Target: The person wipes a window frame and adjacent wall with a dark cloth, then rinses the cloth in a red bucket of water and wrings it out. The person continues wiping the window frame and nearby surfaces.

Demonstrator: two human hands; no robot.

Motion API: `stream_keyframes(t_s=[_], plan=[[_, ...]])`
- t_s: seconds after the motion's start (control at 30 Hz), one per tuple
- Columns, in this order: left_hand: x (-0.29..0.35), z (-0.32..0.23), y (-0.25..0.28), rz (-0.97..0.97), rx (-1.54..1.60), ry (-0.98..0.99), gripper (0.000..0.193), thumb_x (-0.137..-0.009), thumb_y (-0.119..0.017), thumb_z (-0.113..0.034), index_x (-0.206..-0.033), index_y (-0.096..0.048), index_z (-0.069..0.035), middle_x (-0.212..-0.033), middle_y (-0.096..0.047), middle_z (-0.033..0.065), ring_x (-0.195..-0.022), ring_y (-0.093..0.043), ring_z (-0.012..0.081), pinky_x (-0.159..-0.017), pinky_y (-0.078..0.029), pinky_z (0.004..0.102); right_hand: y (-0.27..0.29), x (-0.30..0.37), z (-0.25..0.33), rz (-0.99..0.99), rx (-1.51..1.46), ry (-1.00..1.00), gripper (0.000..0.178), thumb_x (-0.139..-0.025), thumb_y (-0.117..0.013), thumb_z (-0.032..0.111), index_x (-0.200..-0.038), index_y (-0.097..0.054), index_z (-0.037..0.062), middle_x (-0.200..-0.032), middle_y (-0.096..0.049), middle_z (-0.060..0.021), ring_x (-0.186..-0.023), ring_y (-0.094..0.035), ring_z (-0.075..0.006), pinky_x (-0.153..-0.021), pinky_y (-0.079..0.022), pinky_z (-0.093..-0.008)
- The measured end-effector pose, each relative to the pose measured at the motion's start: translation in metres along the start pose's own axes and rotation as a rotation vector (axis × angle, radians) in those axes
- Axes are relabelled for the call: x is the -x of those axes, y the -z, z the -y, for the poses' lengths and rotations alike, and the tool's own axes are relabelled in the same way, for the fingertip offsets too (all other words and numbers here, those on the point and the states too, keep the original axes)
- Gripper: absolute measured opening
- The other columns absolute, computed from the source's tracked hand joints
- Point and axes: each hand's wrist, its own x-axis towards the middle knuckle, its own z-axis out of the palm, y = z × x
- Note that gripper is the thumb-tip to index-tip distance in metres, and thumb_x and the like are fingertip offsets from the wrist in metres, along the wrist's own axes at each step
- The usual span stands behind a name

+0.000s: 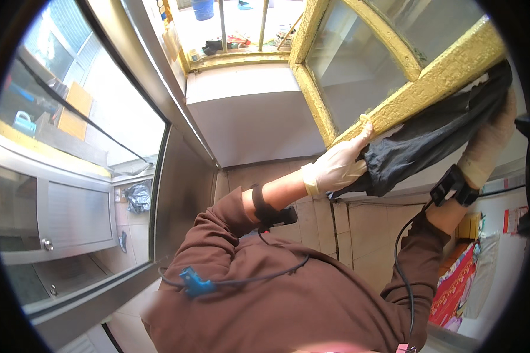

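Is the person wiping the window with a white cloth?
No, the cloth is dark, nearly black, held against the yellow frame by both gloved hands.

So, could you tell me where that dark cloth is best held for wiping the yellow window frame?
Probably at its two ends, as now: the cloth lies stretched along the underside of the slanted frame bar. The left hand pinches the lower end from below, and the right hand presses the upper end, so it stays taut against the bar.
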Motion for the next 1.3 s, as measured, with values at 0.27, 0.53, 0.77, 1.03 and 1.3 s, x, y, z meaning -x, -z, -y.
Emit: stream_keyframes(t_s=[0.27, 0.53, 0.77, 1.03, 1.3], plan=[[0.021, 0.028, 0.086, 0.254, 0.356, 0.261, 0.064, -0.083, -0.058, 0.005, -0.145, -0.048, -0.007, -0.123, -0.061, 0.0129, -0.105, -0.059, 0.0157, -0.094, -0.048, 0.0314, -0.016, 0.12, 0.092, -0.289, -0.054, -0.256, 0.052, -0.101, -0.036, 0.035, -0.127, -0.057, -0.0045, -0.122, -0.061, -0.0222, -0.104, -0.064, -0.0283, -0.086, -0.056, -0.038], [0.047, 0.111, 0.16, 0.131, 0.253, 0.15, 0.04, -0.074, -0.054, 0.002, -0.11, -0.071, -0.003, -0.104, -0.073, 0.0149, -0.095, -0.068, 0.0254, -0.088, -0.051, 0.0332, -0.115, 0.215, 0.106, -0.02, -0.486, -0.66, 0.027, -0.092, -0.063, 0.015, -0.116, -0.057, 0.0044, -0.112, -0.063, -0.0234, -0.099, -0.062, -0.0261, -0.078, -0.053, -0.0305], [0.091, 0.146, 0.143, 0.011, 0.587, 0.422, 0.038, -0.106, -0.049, -0.028, -0.131, -0.059, -0.001, -0.128, -0.064, 0.0105, -0.104, -0.062, 0.0178, -0.098, -0.048, 0.031, -0.21, 0.236, 0.046, 0.131, -0.95, -1.043, 0.043, -0.096, -0.064, 0.022, -0.13, -0.052, -0.0031, -0.12, -0.064, -0.0146, -0.099, -0.067, -0.0197, -0.087, -0.057, -0.0304], [0.139, 0.164, 0.149, -0.162, 0.77, 0.528, 0.053, -0.106, -0.044, -0.047, -0.121, -0.064, -0.001, -0.105, -0.07, 0.0075, -0.096, -0.062, 0.0148, -0.088, -0.05, 0.0292, -0.316, 0.233, -0.034, 0.381, -0.622, -0.586, 0.047, -0.076, -0.072, -0.001, -0.122, -0.059, -0.0036, -0.107, -0.067, -0.0112, -0.086, -0.069, -0.0184, -0.075, -0.059, -0.0308], [0.115, 0.169, 0.18, -0.341, 0.681, 0.683, 0.043, -0.104, -0.052, -0.043, -0.108, -0.065, -0.002, -0.085, -0.07, 0.0053, -0.07, -0.063, 0.0105, -0.062, -0.049, 0.0238, -0.357, 0.284, -0.072, 0.915, 0.398, -0.284, 0.082, -0.084, -0.07, 0.043, -0.145, -0.044, -0.0055, -0.16, -0.02, -0.0296, -0.149, -0.018, -0.0463, -0.123, -0.014, -0.0489]])
